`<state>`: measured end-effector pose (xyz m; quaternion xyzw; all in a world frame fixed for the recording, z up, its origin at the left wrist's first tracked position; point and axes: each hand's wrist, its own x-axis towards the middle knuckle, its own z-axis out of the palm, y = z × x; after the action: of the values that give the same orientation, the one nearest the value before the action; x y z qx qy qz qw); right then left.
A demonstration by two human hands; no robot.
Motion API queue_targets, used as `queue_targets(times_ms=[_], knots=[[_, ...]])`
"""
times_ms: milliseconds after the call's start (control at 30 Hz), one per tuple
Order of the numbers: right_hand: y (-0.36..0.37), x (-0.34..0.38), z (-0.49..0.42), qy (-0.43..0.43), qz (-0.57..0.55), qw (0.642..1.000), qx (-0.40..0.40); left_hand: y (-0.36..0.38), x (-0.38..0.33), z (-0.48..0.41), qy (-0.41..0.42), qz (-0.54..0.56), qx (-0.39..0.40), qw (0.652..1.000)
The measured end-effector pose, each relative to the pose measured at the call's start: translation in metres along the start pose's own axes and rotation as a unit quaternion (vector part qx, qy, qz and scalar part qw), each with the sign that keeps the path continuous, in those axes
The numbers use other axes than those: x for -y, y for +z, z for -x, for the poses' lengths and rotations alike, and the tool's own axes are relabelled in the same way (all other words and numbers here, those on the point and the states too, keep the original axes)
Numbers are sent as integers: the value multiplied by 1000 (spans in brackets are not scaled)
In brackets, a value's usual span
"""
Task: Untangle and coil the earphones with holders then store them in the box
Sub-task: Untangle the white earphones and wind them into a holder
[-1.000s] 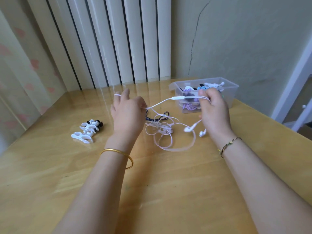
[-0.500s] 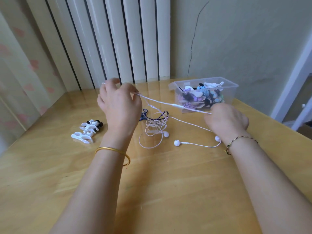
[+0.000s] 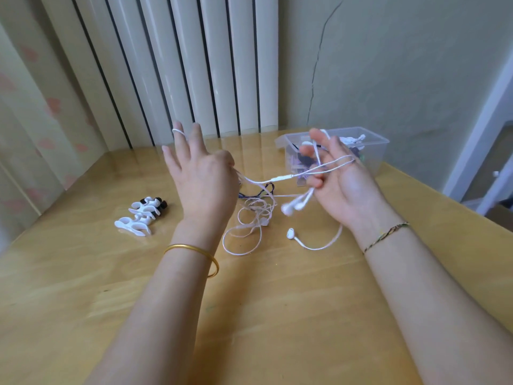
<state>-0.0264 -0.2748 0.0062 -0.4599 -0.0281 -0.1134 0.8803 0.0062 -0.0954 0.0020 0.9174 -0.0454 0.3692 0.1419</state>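
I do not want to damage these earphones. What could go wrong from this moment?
1. The white cable is stretched between the left hand and the right hand; pulling harder could tighten the tangle on the table.
2. The cable is looped round the right hand's fingers, so it may snag there.
3. The box stands close behind the right hand and might get knocked.

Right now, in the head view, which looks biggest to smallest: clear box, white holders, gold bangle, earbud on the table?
1. clear box
2. white holders and gold bangle look alike; the bangle is nearer the camera, so unranked.
3. earbud on the table
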Motion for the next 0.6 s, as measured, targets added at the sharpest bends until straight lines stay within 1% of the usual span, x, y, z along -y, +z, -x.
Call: queue_targets(times_ms=[33, 67, 133, 267, 300, 333, 367, 400, 433, 467, 500, 533, 567, 600], knots=[[0, 2, -1, -6, -39, 999, 1, 1, 0, 1, -6, -7, 9, 1000], [0, 5, -1, -22, -45, 999, -4, 1, 1, 1, -15, -14, 15, 1000], [-4, 13, 0, -65, -4, 998, -25, 0, 5, 1, -40, -25, 17, 999], [-9, 22, 2, -145, 65, 984, -80, -4, 6, 0, -55, -27, -17, 998], [-11, 21, 2, -163, 93, 977, -97, -5, 6, 0, -61, -22, -18, 998], [-14, 20, 1, -179, 154, 964, -118, -6, 7, -1, -69, -19, -14, 997], [-18, 19, -1, -191, 253, 938, -143, -6, 9, -2, -74, -16, -6, 997], [-26, 16, -3, -185, 372, 896, -156, -7, 10, -3, -74, -13, 4, 997], [-33, 14, -5, -152, 489, 845, -153, -7, 10, -3, -69, -6, 19, 997], [-41, 10, -7, -90, 588, 792, -140, -8, 8, -3, -63, 3, 37, 997], [-48, 5, -8, -19, 664, 737, -125, -9, 5, -3, -60, 16, 59, 996], [-53, 3, -7, 47, 716, 687, -112, -10, 1, -2, -57, 28, 81, 995], [-53, 2, -5, 92, 747, 651, -101, -11, -3, -1, -56, 37, 99, 993], [-50, 4, -2, 112, 765, 628, -87, -12, -7, 0, -54, 42, 113, 991]])
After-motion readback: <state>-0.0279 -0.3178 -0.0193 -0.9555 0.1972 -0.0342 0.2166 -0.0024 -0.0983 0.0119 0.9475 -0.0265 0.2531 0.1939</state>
